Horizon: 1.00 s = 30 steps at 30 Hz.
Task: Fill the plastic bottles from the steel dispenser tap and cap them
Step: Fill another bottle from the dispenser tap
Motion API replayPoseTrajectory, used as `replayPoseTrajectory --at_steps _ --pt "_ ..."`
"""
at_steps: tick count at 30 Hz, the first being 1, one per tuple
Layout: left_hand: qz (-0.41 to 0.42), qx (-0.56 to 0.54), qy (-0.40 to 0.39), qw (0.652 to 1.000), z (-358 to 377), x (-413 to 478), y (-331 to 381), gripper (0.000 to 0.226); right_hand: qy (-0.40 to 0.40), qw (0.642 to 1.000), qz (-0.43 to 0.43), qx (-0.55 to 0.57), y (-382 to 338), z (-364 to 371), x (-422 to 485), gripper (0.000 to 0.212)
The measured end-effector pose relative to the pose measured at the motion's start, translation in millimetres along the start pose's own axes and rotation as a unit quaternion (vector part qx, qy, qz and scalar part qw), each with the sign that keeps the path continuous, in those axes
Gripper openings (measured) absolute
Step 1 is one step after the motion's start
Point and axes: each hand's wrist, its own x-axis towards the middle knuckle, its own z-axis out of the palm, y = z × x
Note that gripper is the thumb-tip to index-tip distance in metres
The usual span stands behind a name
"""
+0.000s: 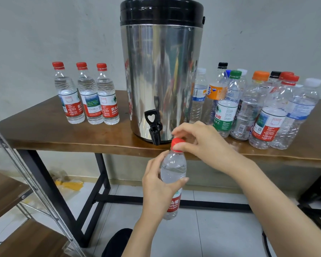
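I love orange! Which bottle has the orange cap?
The clear bottle right of the steel dispenser, just right of the green-capped one; no other cap is orange.

steel dispenser [161, 80]: worktop [63, 134] centre, black tap [154, 127] over front edge | filled bottle [172, 169], red cap [177, 143]: upright, just right of tap | three capped filled bottles [90, 101]: left

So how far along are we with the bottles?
Done: three filled red-capped bottles stand on the table left of the steel dispenser. In hand: a fourth filled bottle, left hand gripping its body, right hand pinching its red cap, so capping looks under way. Left: the cluster of mixed bottles right of the dispenser looks mostly empty, caps on.
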Motion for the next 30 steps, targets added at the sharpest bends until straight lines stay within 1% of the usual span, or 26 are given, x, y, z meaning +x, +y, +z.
replayPoseTrajectory --at_steps 2,6,9,12,14,17,22,27,30 --pt "0.0 0.001 0.022 1.0 -12 3 2 0.074 0.018 0.999 -0.032 0.0 -12 13 1 0.034" --pt "0.0 -0.001 0.075 0.997 -53 18 4 0.071 0.088 0.989 -0.112 0.033 -32 39 14 0.03" --pt "0.002 0.008 0.117 0.993 -91 36 7 0.072 0.131 0.978 -0.158 0.037 -51 58 26 0.032" --pt "0.012 0.026 0.162 0.986 -131 67 10 0.074 0.157 0.969 -0.191 0.027 -67 81 46 0.031" --pt "0.019 0.041 0.191 0.98 -154 95 14 0.071 0.154 0.968 -0.199 0.013 -73 99 64 0.029" --pt "0.042 0.078 0.236 0.968 -178 142 22 0.068 0.126 0.972 -0.196 -0.007 -78 127 94 0.031" --pt "0.036 0.131 0.285 0.949 -200 207 10 0.071 0.088 0.986 -0.14 -0.028 -75 157 139 0.034" --pt "0.049 0.165 0.312 0.934 -205 231 -12 0.074 0.044 0.995 -0.083 -0.042 -68 180 173 0.039" --pt "0.054 0.18 0.305 0.934 -205 234 -23 0.084 0.023 0.995 -0.06 -0.082 -66 194 188 0.041"
